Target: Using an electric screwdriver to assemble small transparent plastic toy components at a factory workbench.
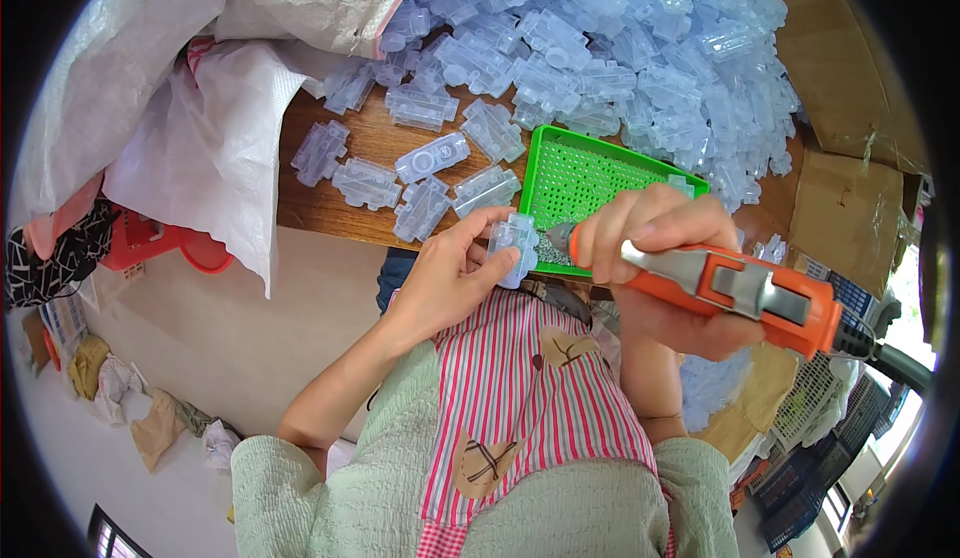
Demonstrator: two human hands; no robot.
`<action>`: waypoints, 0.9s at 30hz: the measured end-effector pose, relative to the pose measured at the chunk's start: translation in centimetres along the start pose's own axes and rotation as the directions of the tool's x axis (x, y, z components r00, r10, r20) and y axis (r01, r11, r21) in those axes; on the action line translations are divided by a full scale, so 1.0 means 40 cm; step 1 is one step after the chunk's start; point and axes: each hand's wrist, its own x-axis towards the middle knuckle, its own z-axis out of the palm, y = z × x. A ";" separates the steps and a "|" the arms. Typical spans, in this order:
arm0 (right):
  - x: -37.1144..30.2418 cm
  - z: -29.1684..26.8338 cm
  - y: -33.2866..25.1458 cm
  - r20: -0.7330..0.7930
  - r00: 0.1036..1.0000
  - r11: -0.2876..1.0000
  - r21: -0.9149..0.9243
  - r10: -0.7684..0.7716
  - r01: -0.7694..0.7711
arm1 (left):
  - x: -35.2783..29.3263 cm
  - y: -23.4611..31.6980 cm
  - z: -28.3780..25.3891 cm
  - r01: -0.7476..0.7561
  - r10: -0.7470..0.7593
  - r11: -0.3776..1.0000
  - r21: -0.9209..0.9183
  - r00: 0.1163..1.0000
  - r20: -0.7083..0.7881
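My left hand (462, 263) pinches a clear bluish plastic part (514, 248) between thumb and fingers, at the near left corner of a green perforated tray (590, 173). Wrapped round an orange electric screwdriver (730, 293) is my right hand (670, 258), with the tool lying nearly level and its tip pointing left at the part. Whether the tip touches the part I cannot tell. Small silvery screws (552, 255) lie in the near left corner of the tray, just behind the tip. The fingers of my right hand hide some of the tray's near right side.
A large heap of clear plastic parts (640, 48) covers the back of the wooden table (300, 203). Several loose parts (430, 158) lie left of the tray. White woven sacks (210, 128) hang at the left; cardboard (850, 198) stands at the right. A dark cable (900, 366) runs from the screwdriver.
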 end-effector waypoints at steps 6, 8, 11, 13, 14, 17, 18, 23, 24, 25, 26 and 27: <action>-0.010 -0.002 0.052 0.012 0.999 0.999 -0.020 -0.051 0.051 | 0.003 -0.006 0.007 -0.014 0.014 1.000 -0.022 1.000 -0.015; -0.011 0.031 0.054 -0.101 0.994 0.997 -0.065 -0.040 0.034 | 0.003 -0.011 0.008 -0.016 0.016 1.000 -0.021 1.000 -0.012; -0.025 0.017 0.066 -0.110 0.994 0.996 -0.094 -0.007 -0.003 | 0.005 -0.022 0.006 -0.061 0.061 0.998 0.009 0.998 -0.030; -0.029 0.030 0.065 -0.086 0.996 0.992 -0.115 0.031 -0.041 | 0.006 -0.029 0.006 -0.101 0.102 0.994 0.036 0.993 -0.051; -0.025 0.035 0.062 -0.086 0.996 0.993 -0.114 0.033 -0.042 | 0.006 -0.032 0.007 -0.108 0.109 0.994 0.014 0.992 -0.058; -0.002 0.047 0.057 -0.028 0.995 0.960 -0.262 0.094 -0.098 | 0.006 -0.039 0.000 -0.118 0.119 0.993 0.013 0.991 -0.067; -0.002 0.044 0.059 -0.025 0.996 0.960 -0.264 0.084 -0.088 | 0.009 -0.039 -0.001 -0.125 0.127 0.992 0.031 0.990 -0.063; 0.009 0.024 0.068 -0.115 0.984 0.960 -0.229 0.136 -0.160 | 0.004 0.010 -0.021 -0.070 0.076 0.984 0.167 0.997 -0.031; 0.024 0.020 0.056 -0.098 0.987 0.987 -0.085 0.130 -0.139 | -0.001 0.027 -0.022 -0.050 0.058 0.979 0.196 0.998 -0.037; 0.041 0.025 0.049 -0.174 0.982 0.996 -0.027 0.075 -0.081 | -0.004 0.042 -0.023 0.003 0.005 0.970 0.242 0.999 -0.033; 0.059 0.027 0.036 -0.251 0.968 1.000 0.023 0.017 -0.012 | -0.010 0.050 -0.026 -0.001 0.014 0.961 0.277 0.999 -0.046; 0.074 0.020 0.005 -0.314 0.943 0.993 -0.004 0.110 -0.117 | -0.018 0.058 -0.031 -0.010 0.029 0.950 0.312 0.998 -0.059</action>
